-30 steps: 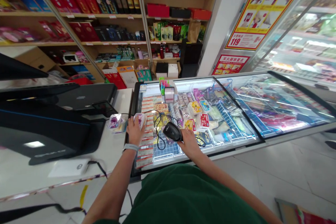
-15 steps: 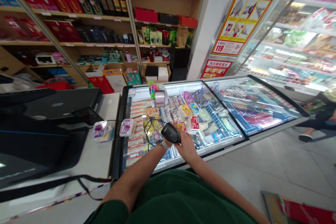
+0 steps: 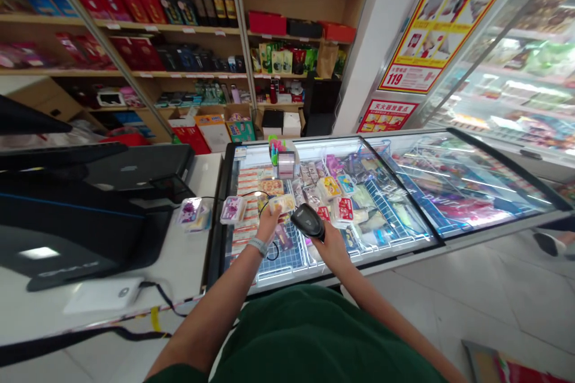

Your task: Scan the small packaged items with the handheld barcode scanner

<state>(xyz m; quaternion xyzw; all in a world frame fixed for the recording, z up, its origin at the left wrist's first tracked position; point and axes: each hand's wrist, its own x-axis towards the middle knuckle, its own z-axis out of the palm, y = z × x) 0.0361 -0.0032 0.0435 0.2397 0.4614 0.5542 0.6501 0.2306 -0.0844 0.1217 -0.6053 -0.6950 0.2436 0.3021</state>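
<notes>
My left hand (image 3: pixel 268 221), with a watch on its wrist, is closed on a small clear plastic tub (image 3: pixel 284 203) with pale yellow contents. In my right hand (image 3: pixel 331 245) is a black handheld barcode scanner (image 3: pixel 307 221), its head pointing left towards the tub. Both hands are above the glass top of a chest freezer (image 3: pixel 245 152). A purple-labelled tub (image 3: pixel 232 209) rests on the glass left of my left hand. Beyond the scanner lie a red-labelled tub (image 3: pixel 345 209), a yellow-labelled one (image 3: pixel 331 186) and a blue-labelled one (image 3: pixel 346 183).
The white counter (image 3: pixel 193 263) on the left bears a black checkout machine (image 3: pixel 67 221), stacked tubs (image 3: pixel 194 214) and a white device (image 3: pixel 105 295). The scanner's black cable (image 3: pixel 256 192) crosses the glass. Stocked shelves (image 3: pixel 179 30) stand behind the freezer. Someone's foot (image 3: pixel 548 244) shows at far right.
My hands have moved apart: the left, formerly close to the scanner, is now further left with a pale yellow tub in it. The right still holds the scanner. The view has shifted left.
</notes>
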